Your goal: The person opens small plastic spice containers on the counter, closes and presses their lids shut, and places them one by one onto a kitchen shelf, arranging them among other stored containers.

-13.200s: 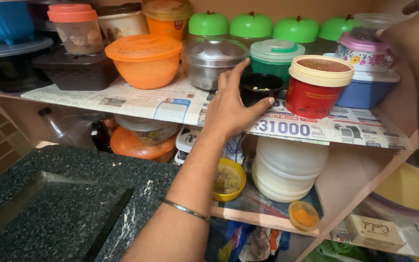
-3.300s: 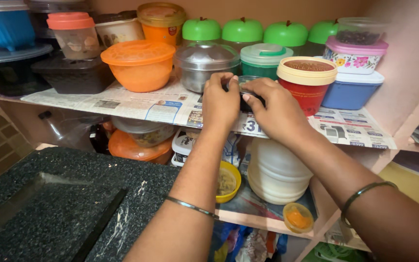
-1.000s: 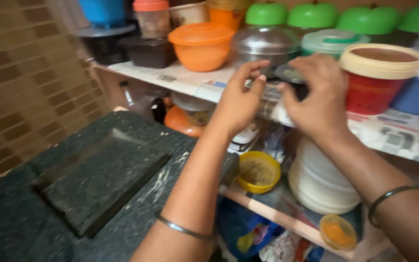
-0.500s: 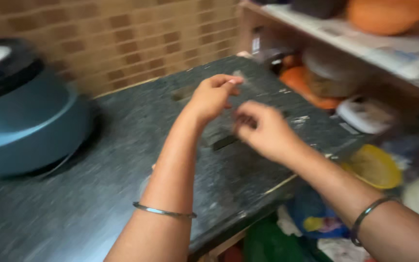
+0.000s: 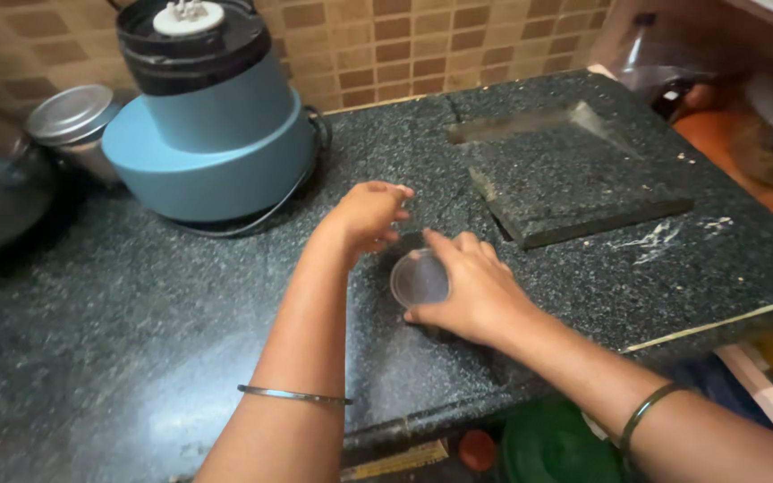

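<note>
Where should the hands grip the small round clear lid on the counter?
By its rim, from above. The clear lid is thin, round and low against the dark granite counter, so only the edge offers purchase. The right hand already cups its right rim; the left hand hovers apart.

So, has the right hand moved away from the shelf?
Yes. The right hand has left the shelf and now rests on the counter, holding a clear lid.

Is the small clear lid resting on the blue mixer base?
No, the small clear lid is under the right hand on the dark granite counter, apart from the blue mixer base.
</note>
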